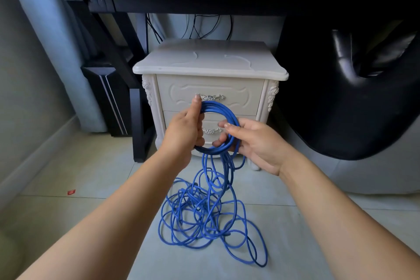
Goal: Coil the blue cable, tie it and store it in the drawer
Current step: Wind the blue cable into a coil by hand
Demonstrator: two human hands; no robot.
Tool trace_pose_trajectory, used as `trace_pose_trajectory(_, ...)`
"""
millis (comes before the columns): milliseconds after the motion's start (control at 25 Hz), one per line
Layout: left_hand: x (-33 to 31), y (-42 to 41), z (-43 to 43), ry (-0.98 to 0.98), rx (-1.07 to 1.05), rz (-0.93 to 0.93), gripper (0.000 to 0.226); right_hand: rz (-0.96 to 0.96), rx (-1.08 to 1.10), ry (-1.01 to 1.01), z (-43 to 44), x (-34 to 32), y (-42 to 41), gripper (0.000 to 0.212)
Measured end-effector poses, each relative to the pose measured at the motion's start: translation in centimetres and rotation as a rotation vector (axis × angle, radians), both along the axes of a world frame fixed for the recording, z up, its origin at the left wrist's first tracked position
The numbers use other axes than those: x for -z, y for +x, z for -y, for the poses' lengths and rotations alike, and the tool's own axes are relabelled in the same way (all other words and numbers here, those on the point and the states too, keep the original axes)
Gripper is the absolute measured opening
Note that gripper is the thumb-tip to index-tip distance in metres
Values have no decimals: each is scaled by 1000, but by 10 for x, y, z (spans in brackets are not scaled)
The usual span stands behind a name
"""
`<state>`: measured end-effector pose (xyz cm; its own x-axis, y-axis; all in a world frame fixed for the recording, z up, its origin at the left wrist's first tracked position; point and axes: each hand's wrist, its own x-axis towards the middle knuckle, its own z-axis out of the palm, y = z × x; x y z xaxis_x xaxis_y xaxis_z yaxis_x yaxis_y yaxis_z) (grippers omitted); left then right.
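a: log entry. grip state, both hands?

b: left hand (pixel 185 130) is clenched around the left side of the coil (pixel 212 150), thumb pointing up along the loops. right hand (pixel 254 143) grasps the coil's right side, thumb on the front and fingers curled behind it.

a: where is the blue cable (pixel 200 211)?

b: a few turns are wound into that coil, held up between my hands in front of the nightstand (pixel 211 61). the rest hangs from the bottom of the coil and lies in a loose tangle on the tiled floor (pixel 91 177) below my wrists.

a: drawer?

b: top drawer (pixel 241 95) closed, the one under it too. the coil covers part of their fronts. i cannot tell whether it touches the silver handle (pixel 216 97).

a: anything else?

b: small red scrap (pixel 71 192) on the floor, far left.
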<state>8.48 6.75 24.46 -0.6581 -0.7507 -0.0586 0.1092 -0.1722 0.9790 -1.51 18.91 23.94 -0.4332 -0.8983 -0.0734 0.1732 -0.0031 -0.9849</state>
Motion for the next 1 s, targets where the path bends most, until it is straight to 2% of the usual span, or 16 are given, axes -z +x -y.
trace_pose_trajectory(120,0,-1,-7,105,-51,-55,46,159,37,-69,3,2,4,12)
trace_pose_trajectory(200,2,-2,-10,165,-8,-63,45,254,94,-125,4,3,4,16)
trace_pose_trajectory(280,2,2,-8,230,105,-58,45,210,143,-123,5,4,2,20)
trace_pose_trajectory(440,-2,15,3,100,233,30,36,-45,70,-18,3,0,-2,21)
trace_pose_trajectory(600,-3,16,0,-227,328,168,33,-508,-19,210,2,-9,1,17)
trace_pose_trajectory(720,-2,11,-4,-450,319,277,35,-682,-7,275,6,-6,0,15)
trace_pose_trajectory(760,-2,9,-4,-492,301,294,36,-669,17,252,7,-5,-1,13)
trace_pose_trajectory(840,-2,7,-4,-535,245,272,38,-526,53,151,5,-5,-1,13)
trace_pose_trajectory(920,-1,6,-1,-469,164,188,38,-366,58,83,2,-6,-4,12)
trace_pose_trajectory(1000,-1,6,1,-334,74,82,38,-318,38,94,-1,-5,-8,9)
